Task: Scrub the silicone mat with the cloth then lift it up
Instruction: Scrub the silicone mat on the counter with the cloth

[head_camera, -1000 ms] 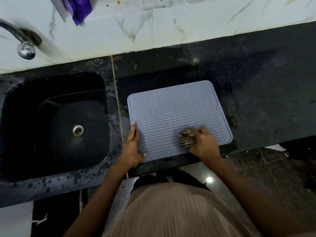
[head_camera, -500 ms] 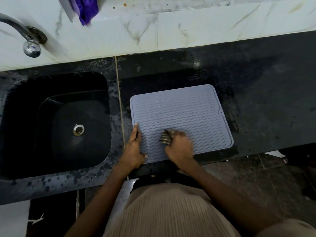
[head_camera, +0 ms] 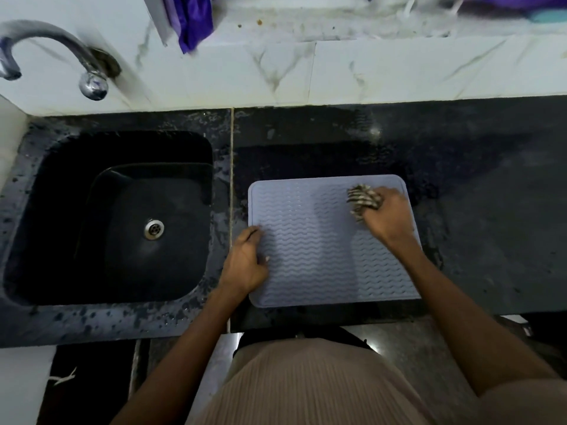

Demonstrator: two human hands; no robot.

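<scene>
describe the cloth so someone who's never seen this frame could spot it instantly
Start at the black sink; right of it, on the dark counter, lies a pale grey ribbed silicone mat. At the mat's far right corner the right hand grips the cloth, bunched up. It is the only striped thing there, dark and light bands, poking out past the fingers.

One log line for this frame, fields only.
phase: scrubbing | right hand: grips cloth on mat far-right | left hand: pins left edge | mat: flat
</scene>
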